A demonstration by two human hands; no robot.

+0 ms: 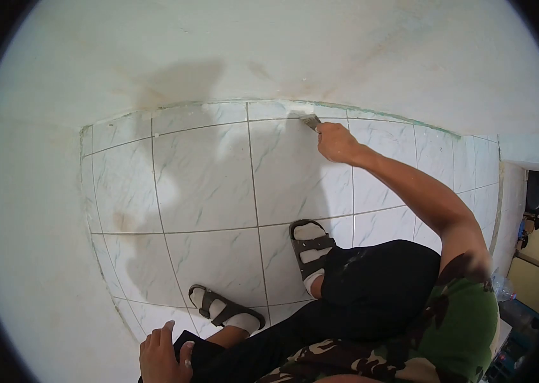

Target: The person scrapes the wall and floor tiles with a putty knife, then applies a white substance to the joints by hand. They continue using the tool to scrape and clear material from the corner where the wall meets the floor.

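Observation:
My right hand (338, 143) is closed around a flat scraper-like tool (311, 121), its end touching the floor tiles close to the base of the wall (269, 57). Beside the tool's tip lies some whitish material along the joint of wall and floor. At the lower left, my left hand (166, 357) rests by my knee, fingers apart and holding nothing that shows. White tiles (209, 185) with grey-blue streaks and dark grout lines cover the floor.
My feet in dark sandals (218, 309) stand on the tiles. Another wall (33, 236) rises at the left. A doorway area at the right holds a clear plastic bottle (503, 288) and dark items. Shadows fall across floor and wall.

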